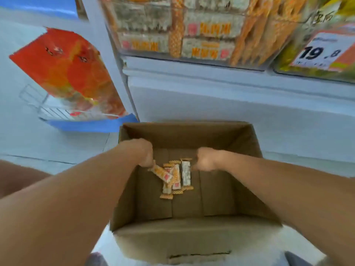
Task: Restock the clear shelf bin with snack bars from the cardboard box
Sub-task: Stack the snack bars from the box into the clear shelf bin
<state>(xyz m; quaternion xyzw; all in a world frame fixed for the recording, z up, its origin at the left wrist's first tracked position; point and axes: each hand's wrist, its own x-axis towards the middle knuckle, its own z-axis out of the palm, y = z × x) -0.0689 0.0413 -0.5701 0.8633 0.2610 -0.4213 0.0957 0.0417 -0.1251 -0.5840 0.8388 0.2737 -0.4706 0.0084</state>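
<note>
An open cardboard box (245, 143) stands on the floor below the shelf. A few snack bars (177, 176) in white and orange wrappers lie on its bottom. My left hand (146, 153) reaches into the box and pinches the end of one tilted snack bar (161, 172). My right hand (204, 160) is inside the box too, fingers curled at the top end of a white bar (186, 174); whether it grips the bar is unclear. The clear shelf bin (172, 31) above holds stacked bars of the same kind.
A second clear bin (317, 54) with a 19.8 price tag sits at the right on the white shelf (211, 77). Red packets (63, 68) hang on a wire rack at the left. A blue base (92, 125) lies on the pale floor.
</note>
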